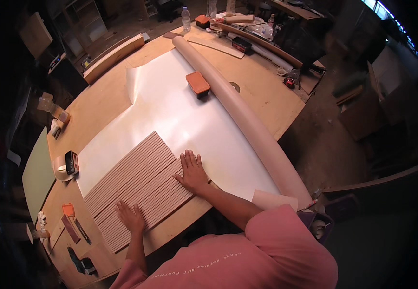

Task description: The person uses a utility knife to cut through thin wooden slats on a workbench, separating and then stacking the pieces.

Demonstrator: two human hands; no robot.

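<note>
A ribbed, pinkish-brown panel (137, 168) lies on a glossy white sheet (146, 113), near the table's front edge. A darker seam runs lengthwise across it, so it may be two pieces side by side. My left hand (130, 216) rests on its near part with the fingers spread. Toward its right end, my right hand (192, 173) lies flat, fingers apart, across its edge by the white sheet. Neither hand grips anything. The sheet runs to a long pinkish-brown roll (240, 111) along its right side. A black box with an orange lid (198, 84) sits on the sheet.
Left on the wooden table (105, 106) are a tape roll (62, 168), a small box (71, 163), a plastic bottle (57, 111) and a cordless tool (81, 262). At the far end stand a clear bottle (186, 19), wood strips and a tape measure (290, 82).
</note>
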